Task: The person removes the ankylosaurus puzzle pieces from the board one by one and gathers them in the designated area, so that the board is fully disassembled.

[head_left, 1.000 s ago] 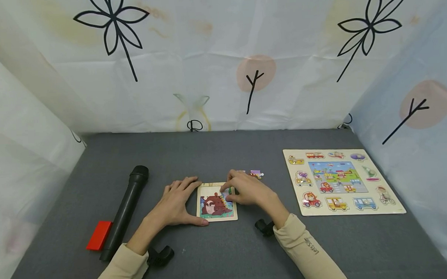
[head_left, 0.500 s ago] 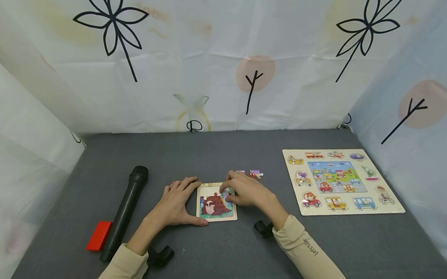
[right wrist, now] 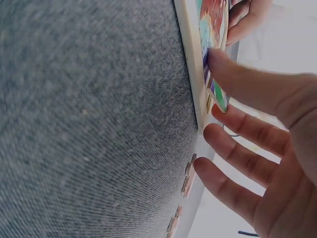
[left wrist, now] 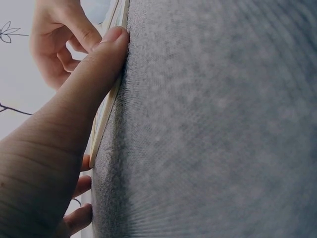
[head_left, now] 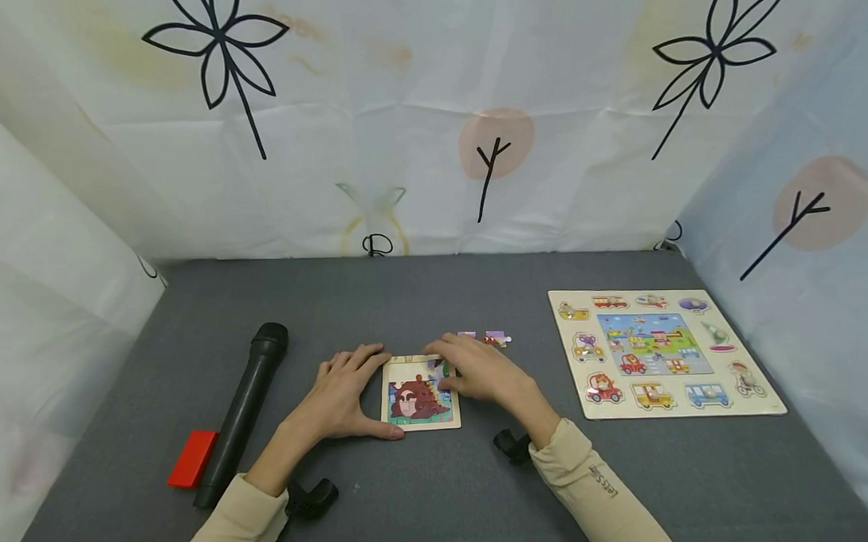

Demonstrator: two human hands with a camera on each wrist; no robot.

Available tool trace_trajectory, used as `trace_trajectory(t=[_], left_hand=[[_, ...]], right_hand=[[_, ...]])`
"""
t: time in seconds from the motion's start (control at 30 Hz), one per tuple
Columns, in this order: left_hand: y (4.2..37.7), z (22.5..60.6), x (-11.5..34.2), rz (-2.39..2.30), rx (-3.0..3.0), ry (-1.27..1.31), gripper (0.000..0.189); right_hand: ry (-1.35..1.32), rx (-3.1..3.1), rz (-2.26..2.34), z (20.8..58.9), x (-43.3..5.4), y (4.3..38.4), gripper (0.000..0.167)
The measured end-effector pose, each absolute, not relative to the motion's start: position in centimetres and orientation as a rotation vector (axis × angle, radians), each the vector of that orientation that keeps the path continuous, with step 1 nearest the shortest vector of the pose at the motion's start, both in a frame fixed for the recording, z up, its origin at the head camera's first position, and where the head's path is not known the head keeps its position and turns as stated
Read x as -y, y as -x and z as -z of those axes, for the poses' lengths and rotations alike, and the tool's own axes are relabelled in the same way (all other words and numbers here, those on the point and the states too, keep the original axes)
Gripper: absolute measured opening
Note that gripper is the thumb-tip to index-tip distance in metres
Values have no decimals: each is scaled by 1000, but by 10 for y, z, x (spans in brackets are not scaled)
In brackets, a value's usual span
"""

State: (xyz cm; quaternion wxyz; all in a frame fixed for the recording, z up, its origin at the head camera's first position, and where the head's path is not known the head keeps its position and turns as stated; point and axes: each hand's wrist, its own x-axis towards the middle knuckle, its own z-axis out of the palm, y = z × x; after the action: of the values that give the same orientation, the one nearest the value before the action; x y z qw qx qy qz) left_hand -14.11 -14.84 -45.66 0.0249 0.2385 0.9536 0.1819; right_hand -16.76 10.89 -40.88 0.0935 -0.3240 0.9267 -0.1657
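Note:
A small wooden jigsaw puzzle (head_left: 419, 401) with a red-brown animal picture lies in a pale frame on the table. My left hand (head_left: 346, 394) holds this frame from the left, thumb along the near edge and a fingertip at the far left corner. Over its upper right part is my right hand (head_left: 480, 369). In the right wrist view, a puzzle piece (right wrist: 218, 95) with green on it stands tilted above the frame, between the right thumb and a fingertip. The right thumb (right wrist: 233, 74) also reaches down to the picture. The hand partly hides this piece in the head view.
Loose puzzle pieces (head_left: 497, 338) lie beyond the right hand. A larger vehicle puzzle board (head_left: 668, 406) is at the right. On the left are a black microphone (head_left: 241, 413) and a red block (head_left: 192, 457). White printed cloth (head_left: 413, 80) rises behind the table.
The right index finger has straightened and moved up off the picture toward the frame's far edge, uncovering more of it. The left hand and the frame stay in place.

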Motion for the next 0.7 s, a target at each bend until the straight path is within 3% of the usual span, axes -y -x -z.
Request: trace_trajectory(t=[0.17, 0.7], left_hand=[[141, 457, 149, -571, -2951, -741, 114], [141, 456, 149, -580, -2938, -735, 115]], right_hand=[[974, -2752, 458, 408, -108, 168, 35], [976, -2787, 466, 399, -124, 174, 33]])
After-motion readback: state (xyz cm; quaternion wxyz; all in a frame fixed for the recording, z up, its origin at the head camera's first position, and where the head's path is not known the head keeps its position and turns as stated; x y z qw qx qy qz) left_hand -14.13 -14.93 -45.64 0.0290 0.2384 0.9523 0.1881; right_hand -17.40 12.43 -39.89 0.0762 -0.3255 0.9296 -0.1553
